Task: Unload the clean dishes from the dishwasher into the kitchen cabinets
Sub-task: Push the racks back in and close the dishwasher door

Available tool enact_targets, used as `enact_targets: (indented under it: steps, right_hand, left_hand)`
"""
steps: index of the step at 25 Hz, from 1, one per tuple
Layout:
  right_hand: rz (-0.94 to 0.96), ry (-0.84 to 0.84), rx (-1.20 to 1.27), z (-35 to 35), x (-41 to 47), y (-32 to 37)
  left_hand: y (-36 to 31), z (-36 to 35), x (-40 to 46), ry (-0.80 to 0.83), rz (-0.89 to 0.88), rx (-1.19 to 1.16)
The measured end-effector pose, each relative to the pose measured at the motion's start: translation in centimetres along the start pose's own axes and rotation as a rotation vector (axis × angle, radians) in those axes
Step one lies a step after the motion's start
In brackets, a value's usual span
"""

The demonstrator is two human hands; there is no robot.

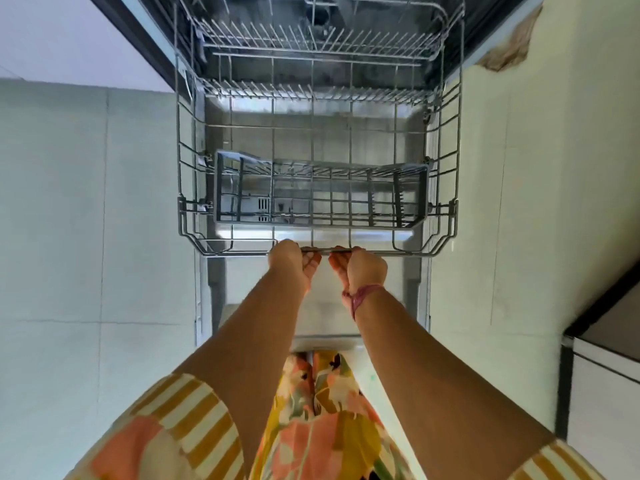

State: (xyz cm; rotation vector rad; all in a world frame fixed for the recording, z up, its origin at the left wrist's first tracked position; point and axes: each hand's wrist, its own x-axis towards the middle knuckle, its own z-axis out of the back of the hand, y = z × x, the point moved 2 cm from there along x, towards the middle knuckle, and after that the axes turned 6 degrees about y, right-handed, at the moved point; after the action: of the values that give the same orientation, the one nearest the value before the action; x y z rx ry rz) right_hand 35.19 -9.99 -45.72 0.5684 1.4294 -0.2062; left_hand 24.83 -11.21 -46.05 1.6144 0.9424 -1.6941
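While no writing is legible, left hand (291, 263) and right hand (360, 268) grip the rack (446, 216).

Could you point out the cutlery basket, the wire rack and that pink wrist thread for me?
cutlery basket (320, 192): head view, on its front wall.
wire rack (180, 168): head view, on its left side wires.
pink thread (362, 294): head view, on the band at the right wrist.

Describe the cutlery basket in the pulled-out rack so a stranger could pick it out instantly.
Start at the grey wire lower dishwasher rack, pulled out over the open door, its front rail gripped by the left hand and right hand. Lying across its front section is the long grey plastic cutlery basket. It is the only solid-framed plastic box among bare wire tines, and no cutlery shows inside.
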Motion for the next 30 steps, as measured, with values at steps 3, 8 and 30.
enact_targets:
  steps: [3,8,30]
  right_hand:
    - [0.1,0.024,-0.184,-4.5,1.0,4.3]
    - [0.191,0.148,-0.237,-12.3,3.3,12.4]
    - [0.366,0.497,-0.165,-22.7,6.9,24.2]
  left_hand:
    - [-4.9,-3.7,0.6,0.112,-0.129,0.083]
    - [-13.0,-10.3,0.8,0.184,-0.309,0.15]
    - [-25.3,-20.1,3.3,0.272,-0.515,0.223]
